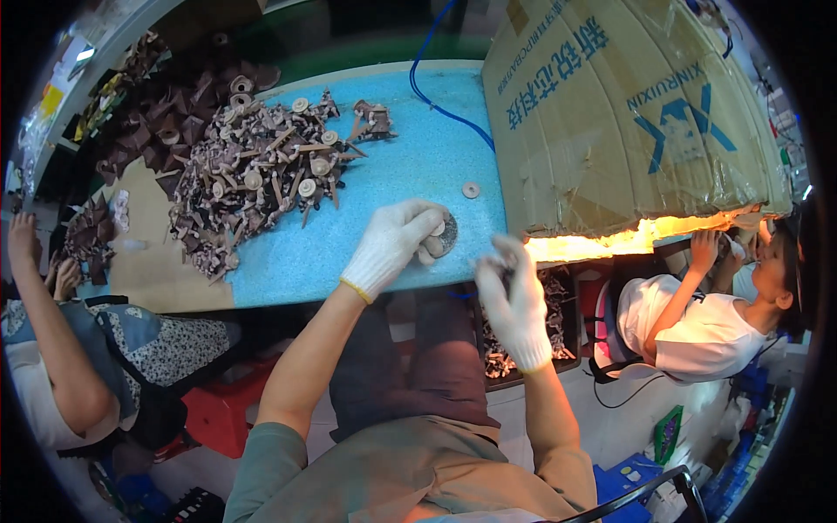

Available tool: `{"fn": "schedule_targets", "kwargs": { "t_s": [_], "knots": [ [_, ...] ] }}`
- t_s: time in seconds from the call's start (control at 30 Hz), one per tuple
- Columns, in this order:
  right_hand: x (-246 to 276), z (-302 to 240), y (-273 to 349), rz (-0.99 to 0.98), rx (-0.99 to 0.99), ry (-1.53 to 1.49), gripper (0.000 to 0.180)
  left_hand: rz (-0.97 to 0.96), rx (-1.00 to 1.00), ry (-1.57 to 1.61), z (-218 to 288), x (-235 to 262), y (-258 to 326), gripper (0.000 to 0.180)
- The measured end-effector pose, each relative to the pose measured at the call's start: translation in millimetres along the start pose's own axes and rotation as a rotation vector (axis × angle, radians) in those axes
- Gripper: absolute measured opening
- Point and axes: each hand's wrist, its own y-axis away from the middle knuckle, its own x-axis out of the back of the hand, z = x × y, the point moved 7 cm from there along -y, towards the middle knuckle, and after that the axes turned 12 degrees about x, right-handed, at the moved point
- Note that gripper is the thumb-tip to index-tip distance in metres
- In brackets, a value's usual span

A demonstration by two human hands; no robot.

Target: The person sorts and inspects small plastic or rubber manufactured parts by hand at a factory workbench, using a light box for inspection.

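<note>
My left hand (397, 244), in a white knit glove, rests on the blue foam mat (410, 157) and presses a small tan piece against a round grey disc (448, 234). My right hand (514, 301), also gloved, hovers just past the mat's near edge, its fingers pinched together on something too small to make out. A single tan round washer-like part (471, 189) lies on the mat beyond my left hand. A big heap of brown and tan stemmed parts (253, 170) covers the mat's left side.
A large taped cardboard box (628, 113) stands at the right of the table. A blue cable (440, 105) runs across the mat. A bin of parts (523, 340) sits below the table edge. One person sits at left (52, 349), another at right (697, 322).
</note>
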Motion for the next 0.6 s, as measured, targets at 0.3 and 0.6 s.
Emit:
{"fn": "schedule_targets", "kwargs": {
  "t_s": [0.3, 0.6],
  "knots": [
    [-42.9, -38.3, -71.8, -0.279, 0.252, 0.515, 0.044, -0.124, 0.011, 0.146, -12.5, 1.7, -2.8, 0.039],
    [-68.8, -54.7, -90.1, -0.609, 0.110, 1.005, 0.039, 0.087, 0.015, 0.329, -0.3, 21.4, 4.4, 0.051]
  ]
}}
